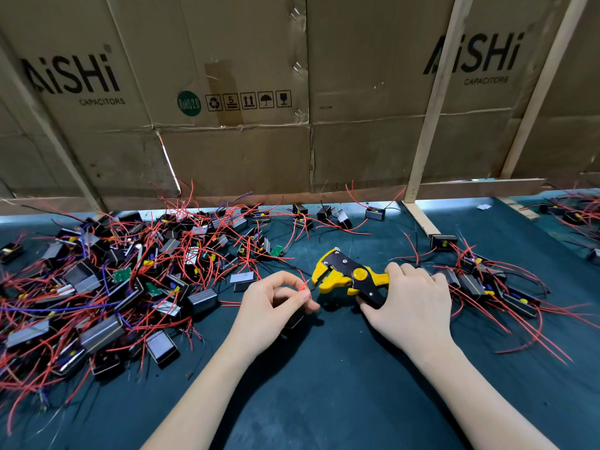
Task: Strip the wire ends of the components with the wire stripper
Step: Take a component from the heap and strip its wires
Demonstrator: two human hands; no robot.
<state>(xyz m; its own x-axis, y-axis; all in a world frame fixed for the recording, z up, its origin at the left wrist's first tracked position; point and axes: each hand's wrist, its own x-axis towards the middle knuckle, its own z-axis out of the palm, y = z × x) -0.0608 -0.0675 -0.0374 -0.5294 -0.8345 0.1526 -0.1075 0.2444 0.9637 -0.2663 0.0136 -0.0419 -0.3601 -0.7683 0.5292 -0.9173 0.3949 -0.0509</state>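
Note:
My right hand (410,300) grips the handles of a yellow and black wire stripper (345,274), whose jaws point left. My left hand (276,300) pinches a thin red wire (305,285) between thumb and fingers, its tip just at the stripper's jaws. A small black component (293,319) hangs under the left palm, mostly hidden. A large pile of black box components with red, black and purple wires (113,280) covers the mat to the left.
A smaller heap of the same components (487,284) lies to the right of my right hand. A dark green mat (324,384) covers the table. Cardboard sheets on wooden slats (422,141) wall off the back edge.

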